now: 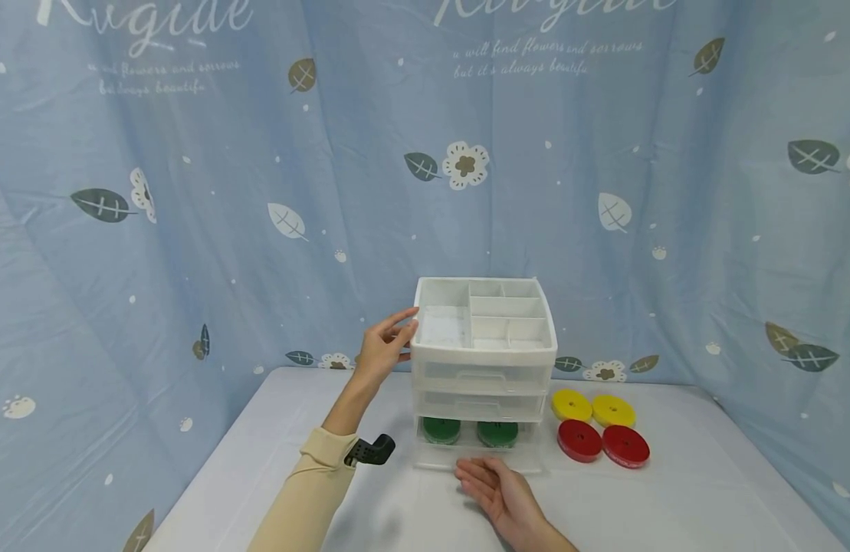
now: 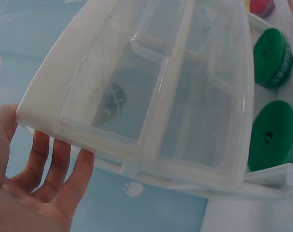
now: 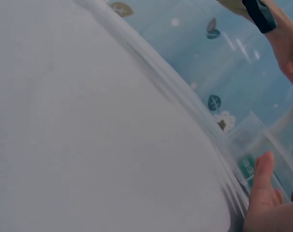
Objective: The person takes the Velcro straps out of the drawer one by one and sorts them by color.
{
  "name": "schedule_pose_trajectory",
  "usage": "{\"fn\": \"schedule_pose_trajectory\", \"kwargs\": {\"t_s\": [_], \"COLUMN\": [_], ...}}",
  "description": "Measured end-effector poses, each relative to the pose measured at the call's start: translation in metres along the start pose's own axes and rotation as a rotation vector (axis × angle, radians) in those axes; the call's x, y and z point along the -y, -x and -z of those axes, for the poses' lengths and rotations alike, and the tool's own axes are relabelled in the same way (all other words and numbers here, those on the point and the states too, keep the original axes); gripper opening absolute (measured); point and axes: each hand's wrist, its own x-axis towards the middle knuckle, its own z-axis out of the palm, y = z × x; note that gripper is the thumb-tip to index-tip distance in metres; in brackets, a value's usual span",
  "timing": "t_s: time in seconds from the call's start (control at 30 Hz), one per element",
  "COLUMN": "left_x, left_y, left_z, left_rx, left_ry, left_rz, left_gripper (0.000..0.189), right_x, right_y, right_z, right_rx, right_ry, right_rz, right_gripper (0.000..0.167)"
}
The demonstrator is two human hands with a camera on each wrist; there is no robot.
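Observation:
A white drawer unit (image 1: 480,374) with clear drawers and a divided top tray stands on the table. Its bottom drawer (image 1: 434,460) is pulled out, and two green rolls (image 1: 441,431) with white lettering lie inside. My left hand (image 1: 382,349) rests its fingertips against the unit's left side near the top. In the left wrist view, the fingers (image 2: 57,166) are spread along that side. In front of the open drawer is my right hand (image 1: 503,494), its fingers extended by the drawer front; whether they touch it I cannot tell.
To the right of the unit lie two yellow rolls (image 1: 572,405) and, nearer, two red rolls (image 1: 579,441). A white cloth covers the table (image 1: 707,491). Behind it hangs a blue patterned curtain (image 1: 369,192).

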Motion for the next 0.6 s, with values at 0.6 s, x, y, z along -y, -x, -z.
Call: {"fn": "schedule_pose_trajectory", "kwargs": {"t_s": [0.6], "left_x": [0.0], "left_y": [0.0], "left_z": [0.001], "left_rx": [0.005], "left_ry": [0.003], "left_rz": [-0.001], "left_gripper": [0.033], "right_x": [-0.017], "right_y": [0.02], "right_z": [-0.005], "right_rx": [-0.044], "right_ry": [0.008], "right_rz": [-0.038], "right_gripper": [0.049]}}
